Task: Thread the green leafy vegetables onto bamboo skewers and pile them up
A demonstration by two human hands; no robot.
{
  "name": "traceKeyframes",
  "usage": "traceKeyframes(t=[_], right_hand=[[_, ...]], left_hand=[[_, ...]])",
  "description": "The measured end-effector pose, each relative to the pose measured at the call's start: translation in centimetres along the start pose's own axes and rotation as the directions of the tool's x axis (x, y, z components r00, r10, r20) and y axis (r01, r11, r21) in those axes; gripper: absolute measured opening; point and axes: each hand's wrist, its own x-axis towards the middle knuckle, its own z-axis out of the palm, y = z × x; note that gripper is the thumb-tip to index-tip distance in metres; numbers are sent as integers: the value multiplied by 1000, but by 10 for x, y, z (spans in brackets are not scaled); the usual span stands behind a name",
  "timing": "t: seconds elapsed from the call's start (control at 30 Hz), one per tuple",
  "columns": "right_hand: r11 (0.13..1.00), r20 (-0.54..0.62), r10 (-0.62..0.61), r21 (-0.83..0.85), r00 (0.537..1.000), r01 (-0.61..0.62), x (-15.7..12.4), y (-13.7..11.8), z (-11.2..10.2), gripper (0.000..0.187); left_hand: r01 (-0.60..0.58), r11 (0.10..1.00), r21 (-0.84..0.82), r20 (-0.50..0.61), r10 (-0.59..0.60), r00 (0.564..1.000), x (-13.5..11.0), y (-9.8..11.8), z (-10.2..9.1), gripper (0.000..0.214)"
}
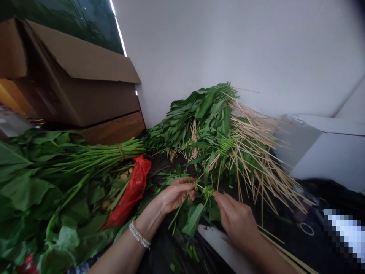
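Now, leafy skewer (205, 190) between 2 hands, left hand (173, 196) and right hand (235, 220) both pinching it

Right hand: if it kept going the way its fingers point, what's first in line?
The right hand points up and left at the leafy sprig it already pinches; just past that sit the left hand's fingertips, though depth is uncertain.

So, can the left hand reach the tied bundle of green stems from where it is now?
Probably yes. The left hand pinches greens on a skewer with the right hand, so it must let go first. The tied bundle lies uncovered to its left, beyond the red plastic bag, with nothing standing between.
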Motion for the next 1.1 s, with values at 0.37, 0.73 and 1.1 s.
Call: traceKeyframes(t=[0.37, 0.73, 1.1], right_hand=[[992, -26, 51, -116, 998, -54, 1, 3, -1, 30], [990, -11, 49, -134, 999, -50, 0, 4, 0, 30], [991, 13, 50, -121, 999, -48, 0, 4, 1, 30]], left_hand=[[-29, 1000, 12, 88, 28, 996, -1, 2, 5, 28], [-68, 990, 127, 31, 64, 997, 0, 0, -1, 35], [-190, 963, 191, -198, 227, 953, 3, 3, 1, 35]])
